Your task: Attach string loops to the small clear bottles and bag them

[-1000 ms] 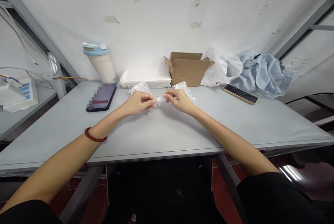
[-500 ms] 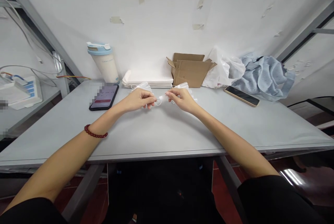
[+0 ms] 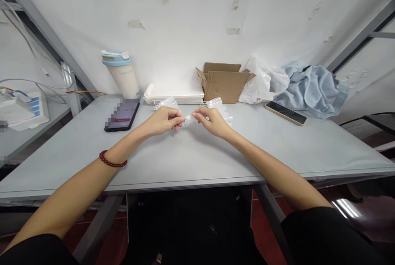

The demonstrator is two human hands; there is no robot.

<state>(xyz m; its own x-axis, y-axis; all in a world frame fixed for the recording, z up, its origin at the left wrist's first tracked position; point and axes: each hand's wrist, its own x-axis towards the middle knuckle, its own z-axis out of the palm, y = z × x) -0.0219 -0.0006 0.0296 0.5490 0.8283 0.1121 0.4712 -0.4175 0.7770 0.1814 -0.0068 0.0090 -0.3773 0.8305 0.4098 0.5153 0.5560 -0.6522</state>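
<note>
Between my hands is a small white cap-like piece [image 3: 188, 118] with a thin white loop of cord. My left hand [image 3: 165, 120] is closed in a pinch at the cord side of it. From the other side, my right hand [image 3: 214, 122] pinches the piece between thumb and forefinger, and its fingers hide part of it. Just behind my left hand lies a pile of clear plastic pieces [image 3: 169, 102] with white cords. A second such pile [image 3: 217, 102] sits behind and beside my right hand, partly covered by it.
Along the wall stand a blue-lidded tumbler [image 3: 121, 76], a stack of white sheets or bags [image 3: 175, 93], a cardboard box [image 3: 224, 86], a white plastic bag [image 3: 262, 82] and a light blue cloth [image 3: 311, 90]. One phone [image 3: 122, 115] lies left, another phone [image 3: 285, 113] right.
My right hand has moved slightly left, closer to my left hand, along the small white piece. My left hand has hardly moved.
</note>
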